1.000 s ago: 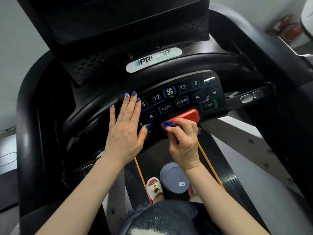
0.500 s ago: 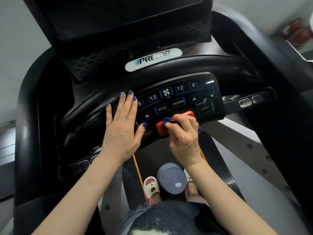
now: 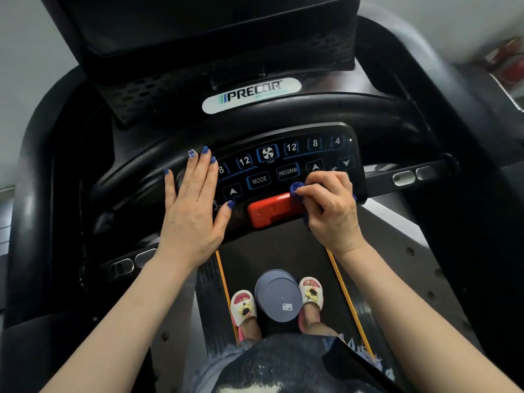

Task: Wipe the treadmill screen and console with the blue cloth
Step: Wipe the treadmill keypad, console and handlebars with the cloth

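Note:
The black treadmill console [image 3: 286, 163] carries lit buttons marked MODE, PROGRAM, FAN and numbers. Below them sits a red stop bar [image 3: 266, 212]. My right hand [image 3: 331, 207] is closed on the bunched blue cloth [image 3: 297, 190] and presses it onto the right end of the red bar and the button panel; it covers the START button. My left hand [image 3: 192, 202] lies flat with fingers spread on the console's left side. The dark screen [image 3: 209, 26] rises at the top, untouched.
A curved black handlebar [image 3: 312, 109] runs above the button panel, with a PRECOR badge [image 3: 251, 95] behind it. Metal grip sensors [image 3: 411, 175] stick out right, others [image 3: 133, 262] lower left. Below, a grey round lid [image 3: 278, 299] sits between slippered feet on the belt.
My right hand slid the cloth to the right along the red stop bar, uncovering its left part. My left hand stayed flat in place. The camera view shifted slightly.

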The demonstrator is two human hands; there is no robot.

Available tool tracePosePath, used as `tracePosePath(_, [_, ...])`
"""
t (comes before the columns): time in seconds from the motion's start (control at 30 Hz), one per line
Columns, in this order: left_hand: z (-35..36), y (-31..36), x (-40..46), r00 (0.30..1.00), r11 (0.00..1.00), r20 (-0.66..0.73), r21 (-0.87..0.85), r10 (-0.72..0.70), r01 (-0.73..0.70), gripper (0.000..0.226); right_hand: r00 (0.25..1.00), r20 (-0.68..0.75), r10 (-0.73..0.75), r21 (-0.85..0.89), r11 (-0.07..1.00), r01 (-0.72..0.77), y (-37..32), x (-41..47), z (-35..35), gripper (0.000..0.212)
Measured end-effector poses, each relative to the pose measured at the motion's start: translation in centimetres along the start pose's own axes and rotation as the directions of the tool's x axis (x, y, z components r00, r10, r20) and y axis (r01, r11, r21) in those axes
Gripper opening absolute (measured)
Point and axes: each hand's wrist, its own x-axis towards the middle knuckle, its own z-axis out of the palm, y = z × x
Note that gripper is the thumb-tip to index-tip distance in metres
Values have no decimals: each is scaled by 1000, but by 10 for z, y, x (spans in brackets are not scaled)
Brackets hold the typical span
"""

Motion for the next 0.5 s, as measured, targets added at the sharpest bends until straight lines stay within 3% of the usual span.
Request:
tracePosePath(0.3, [1,1,-1,1000,1000,-11,-4,-14,13,71,994,-58,97,40,995,-95,5,-30,0,9])
tracePosePath(0.5, [0,0,-1,1000,1000,7,-5,-17,17,71,997,-22,69,48,997,-67,1,-26,-9,12])
